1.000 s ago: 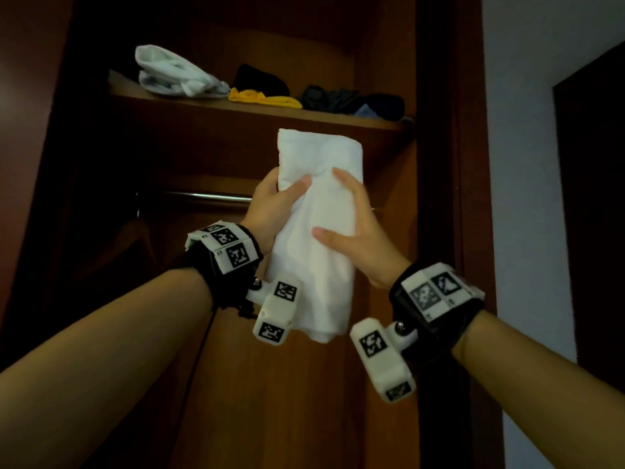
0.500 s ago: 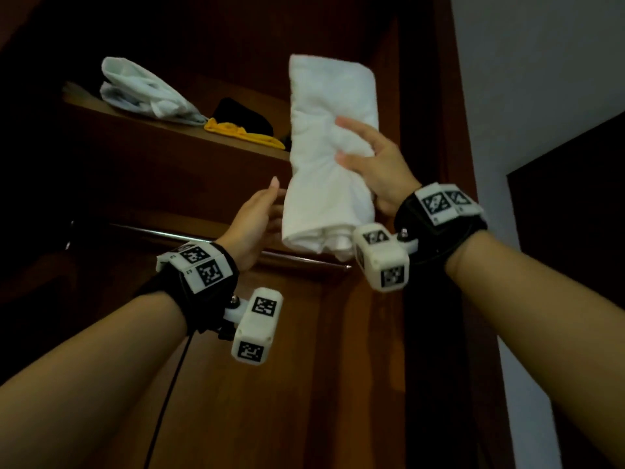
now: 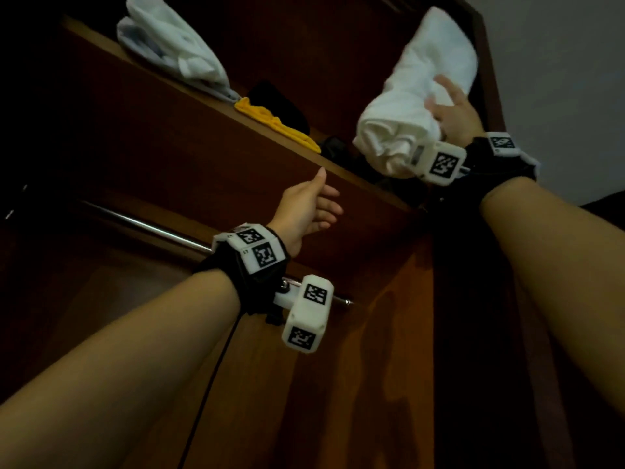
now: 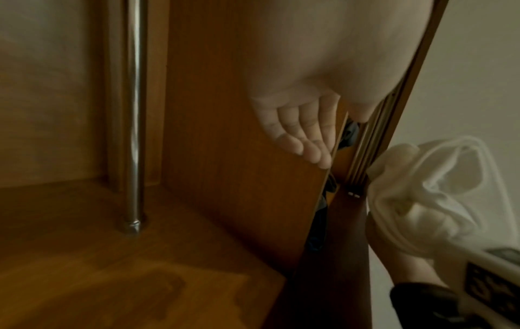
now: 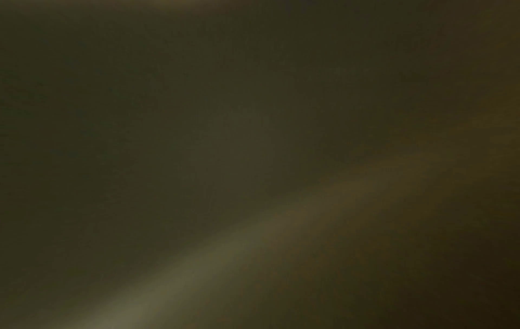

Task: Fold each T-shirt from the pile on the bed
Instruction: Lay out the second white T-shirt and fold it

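The right hand [image 3: 453,111] holds a folded white T-shirt [image 3: 417,96] up at the right end of the wardrobe shelf [image 3: 216,130], fingers pressed into the cloth; how far they wrap around it cannot be told. The left hand [image 3: 309,209] hangs below the shelf edge, fingers loosely spread and holding nothing. On the shelf to the left lie a white garment [image 3: 172,49], a yellow cloth [image 3: 277,125] and dark clothes [image 3: 280,106]. A metal rail [image 3: 145,226] runs beneath. The right wrist view is dark and blurred.
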Tool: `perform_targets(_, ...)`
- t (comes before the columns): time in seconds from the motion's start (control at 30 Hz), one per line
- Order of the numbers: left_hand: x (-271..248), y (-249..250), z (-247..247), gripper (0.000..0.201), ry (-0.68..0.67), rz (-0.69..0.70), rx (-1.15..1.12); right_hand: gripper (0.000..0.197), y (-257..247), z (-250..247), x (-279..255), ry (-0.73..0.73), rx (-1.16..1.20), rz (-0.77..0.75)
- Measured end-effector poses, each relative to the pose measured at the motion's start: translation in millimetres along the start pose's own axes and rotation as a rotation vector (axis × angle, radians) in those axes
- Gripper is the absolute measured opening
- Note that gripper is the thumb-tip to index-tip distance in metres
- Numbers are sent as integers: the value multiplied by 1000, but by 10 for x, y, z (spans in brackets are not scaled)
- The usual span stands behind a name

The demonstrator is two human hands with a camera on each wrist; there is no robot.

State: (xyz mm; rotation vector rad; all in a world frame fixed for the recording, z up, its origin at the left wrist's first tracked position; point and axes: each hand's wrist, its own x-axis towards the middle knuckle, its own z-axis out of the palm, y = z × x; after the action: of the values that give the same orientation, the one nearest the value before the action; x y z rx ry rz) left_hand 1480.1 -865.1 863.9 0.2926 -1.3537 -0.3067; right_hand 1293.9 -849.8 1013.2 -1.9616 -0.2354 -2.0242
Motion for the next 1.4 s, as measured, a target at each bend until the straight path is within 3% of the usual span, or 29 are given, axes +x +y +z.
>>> perform_targets(0.13, 143, -17, 16, 44, 14, 10, -40, 39, -5, -41, 231, 77, 0, 7)
perform_targets(0.27, 283, -51, 59, 49, 84, 38, -55, 43, 136, -53, 358, 203, -80, -40)
perform_targets(0.53, 347, -134, 42, 54, 145, 179, 51, 49, 362, -51, 526, 87, -409, 27)
perform_targets(0.67, 352, -109, 89, 53, 200, 200, 85, 47, 448, -118, 588, 54, -579, 37)
perform_targets(0.87, 399, -82, 132, 51, 205, 189, 52, 45, 577, -118, 527, -47, -708, 176)
perform_targets(0.97, 403, -90, 141, 51, 212, 191, 57, 45, 650, -135, 497, -58, -755, 308)
perform_targets(1.07, 397, -95, 151, 51, 217, 196, 49, 42, 684, -192, 520, 45, -733, 384)
perform_targets(1.13, 403, -95, 157, 51, 225, 200, 44, 43, 702, -211, 509, -10, -854, 335)
perform_targets(1.23, 410, -109, 161, 50, 242, 226, 60, 44, 680, -261, 453, -84, -857, 304)
perform_targets(1.3, 404, -134, 161, 50, 254, 255, 82, 44, 685, -282, 430, 6, -755, 225)
perform_targets(1.4, 405, -158, 159, 50, 267, 289, 100, 41, 621, -273, 399, 84, -665, 286)
